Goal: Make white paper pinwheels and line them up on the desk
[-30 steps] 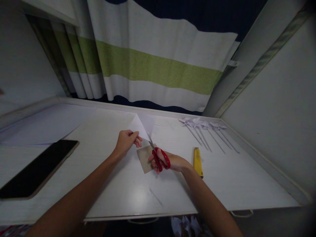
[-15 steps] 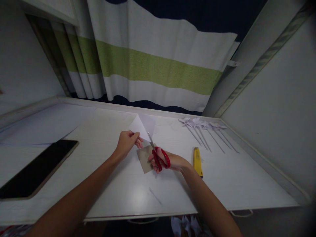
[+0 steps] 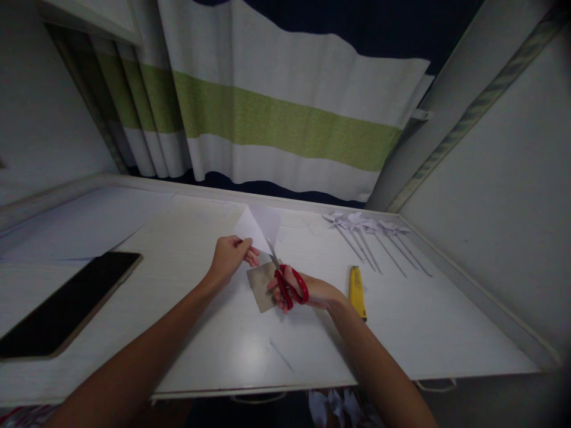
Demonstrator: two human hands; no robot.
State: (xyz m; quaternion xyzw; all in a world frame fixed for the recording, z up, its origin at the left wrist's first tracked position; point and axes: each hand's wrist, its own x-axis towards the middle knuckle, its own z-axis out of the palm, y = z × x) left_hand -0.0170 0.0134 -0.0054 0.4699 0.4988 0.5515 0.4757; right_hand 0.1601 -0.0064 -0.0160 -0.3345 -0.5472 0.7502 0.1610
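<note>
Left hand pinching paper | right hand gripping scissors (red-handled) | paper beyond both

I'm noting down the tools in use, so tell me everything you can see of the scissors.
The scissors have glossy red handles, apparently plastic, and slim grey blades that look metal. The right hand holds them by the handles, over the brown card. The blades point away from the person and slightly left, meeting the white paper in the left hand. How far they are open is hard to tell.
</note>
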